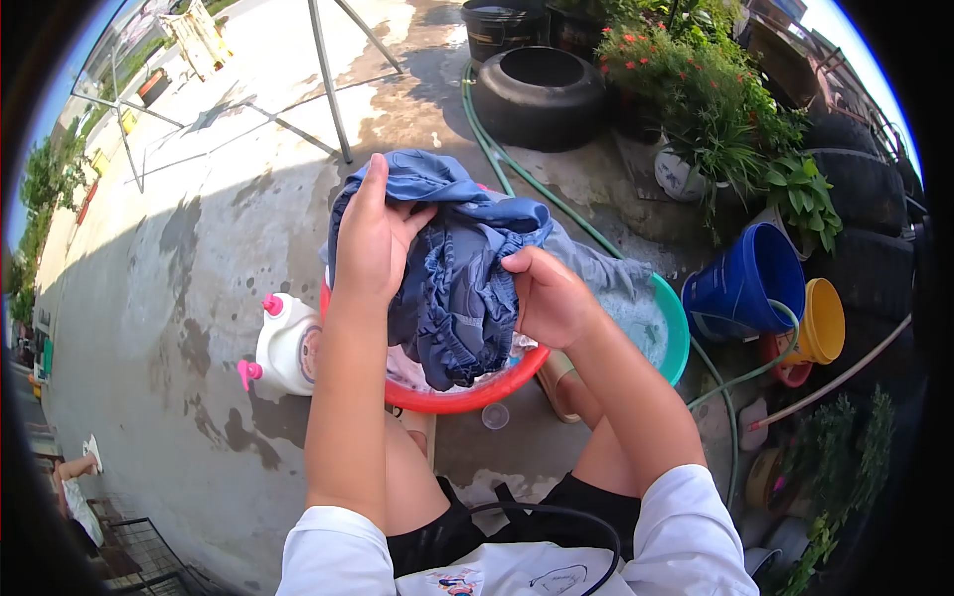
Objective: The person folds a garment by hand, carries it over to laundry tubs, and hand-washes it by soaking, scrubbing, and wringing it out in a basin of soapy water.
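Note:
A bunched dark blue garment (462, 288) with gathered elastic edges hangs above a red basin (447, 399). My left hand (373, 238) holds its upper left part, thumb pointing up and fingers tucked into the cloth. On the garment's right edge, my right hand (552, 298) grips the fabric between thumb and fingers. Below the cloth, suds and other laundry show in the red basin. To the right, a green basin (678, 333) holds soapy water, with grey-blue cloth (596, 270) over its far side. The garment hides most of both basins' far sides.
A white detergent bottle (286, 343) with pink caps lies left of the red basin. A green hose (571, 214) runs along the right, near blue (740, 283) and yellow (823, 323) buckets. Potted plants and a black tub (540, 104) stand behind; another person's leg (76, 467) shows far left.

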Demonstrator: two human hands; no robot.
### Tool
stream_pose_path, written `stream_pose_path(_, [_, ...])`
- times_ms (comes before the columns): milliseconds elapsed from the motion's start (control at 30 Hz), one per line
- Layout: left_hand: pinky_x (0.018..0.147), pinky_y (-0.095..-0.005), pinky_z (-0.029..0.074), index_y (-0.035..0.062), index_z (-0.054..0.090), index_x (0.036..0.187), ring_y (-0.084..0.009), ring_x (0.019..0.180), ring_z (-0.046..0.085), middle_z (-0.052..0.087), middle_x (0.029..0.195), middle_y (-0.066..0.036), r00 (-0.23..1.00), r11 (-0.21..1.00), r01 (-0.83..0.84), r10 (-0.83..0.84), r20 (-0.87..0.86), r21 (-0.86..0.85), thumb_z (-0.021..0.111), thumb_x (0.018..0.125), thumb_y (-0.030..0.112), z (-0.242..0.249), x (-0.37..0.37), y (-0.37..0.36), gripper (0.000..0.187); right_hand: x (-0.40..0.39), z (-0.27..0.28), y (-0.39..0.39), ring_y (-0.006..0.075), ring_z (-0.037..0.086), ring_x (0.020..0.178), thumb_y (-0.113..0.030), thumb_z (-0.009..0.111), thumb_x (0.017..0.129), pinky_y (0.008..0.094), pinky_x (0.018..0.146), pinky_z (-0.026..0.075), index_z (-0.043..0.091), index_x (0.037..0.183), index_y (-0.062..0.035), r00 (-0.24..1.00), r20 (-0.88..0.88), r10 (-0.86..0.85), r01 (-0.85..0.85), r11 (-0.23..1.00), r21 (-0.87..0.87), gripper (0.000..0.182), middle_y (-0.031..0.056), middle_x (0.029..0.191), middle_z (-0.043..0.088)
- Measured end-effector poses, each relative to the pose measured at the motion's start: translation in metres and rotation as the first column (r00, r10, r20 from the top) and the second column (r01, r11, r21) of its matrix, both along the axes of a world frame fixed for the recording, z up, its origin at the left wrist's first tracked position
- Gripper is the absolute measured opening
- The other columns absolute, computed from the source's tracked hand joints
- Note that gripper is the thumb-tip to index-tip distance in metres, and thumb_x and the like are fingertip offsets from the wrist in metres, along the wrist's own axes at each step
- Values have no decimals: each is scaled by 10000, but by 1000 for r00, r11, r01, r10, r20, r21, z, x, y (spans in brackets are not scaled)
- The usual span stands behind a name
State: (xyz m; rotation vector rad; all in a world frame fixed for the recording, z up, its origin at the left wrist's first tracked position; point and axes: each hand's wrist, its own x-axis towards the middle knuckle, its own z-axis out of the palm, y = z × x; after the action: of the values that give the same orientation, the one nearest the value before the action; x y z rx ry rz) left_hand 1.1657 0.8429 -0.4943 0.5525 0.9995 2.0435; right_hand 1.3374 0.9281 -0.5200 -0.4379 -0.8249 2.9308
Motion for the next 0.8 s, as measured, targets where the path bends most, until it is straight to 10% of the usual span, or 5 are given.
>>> stream_pose_path(367, [882, -289, 427, -22, 558, 1167, -185, 995, 575, 617, 1059, -129, 772, 584, 137, -570, -283, -800, 370, 918, 569, 16, 12, -3, 669, -11, 18, 15, 252, 615, 984, -153, 413, 908, 401, 907, 473, 521, 1120, 20, 888, -295, -354, 316, 934, -168, 294, 145, 1076, 622])
stream_pose_path(500, [972, -337, 361, -28, 529, 1192, -204, 1102, 511, 568, 1157, -118, 789, 958, 90, -236, -568, -273, 565, 853, 466, -5, 35, 1, 601, -12, 27, 22, 261, 520, 1109, -177, 401, 930, 419, 994, 364, 509, 1109, -6, 763, -460, -453, 402, 891, -210, 270, 145, 1155, 566])
stream_pose_path(567, [987, -369, 369, 28, 447, 1281, -212, 1157, 489, 515, 1235, -94, 502, 947, 34, -292, -814, -319, 739, 731, 322, -11, 41, 2, 688, -13, 24, 28, 267, 492, 1134, -210, 400, 941, 416, 1016, 330, 492, 1146, -3, 740, -479, -472, 424, 881, -212, 305, 154, 1189, 543])
stream_pose_path(667, [763, -322, 493, -2, 523, 1169, -173, 910, 583, 593, 1074, -72, 590, 877, 102, -433, -682, -469, 741, 706, 203, -19, 60, 12, 551, -9, 29, 30, 247, 503, 1124, -232, 399, 956, 407, 1005, 345, 490, 1175, -1, 745, -447, -496, 449, 868, -214, 331, 130, 1178, 555])
stream_pose_path(800, [606, -356, 454, -20, 603, 734, -212, 634, 595, 603, 640, -69, 381, 782, 26, -584, -717, -623, 629, 728, 131, -28, 38, 8, 153, 16, 41, 49, 171, 572, 1004, -218, 530, 916, 318, 889, 439, 563, 1137, -28, 923, -129, -363, 366, 722, 587, 293, 72, 1077, 610])
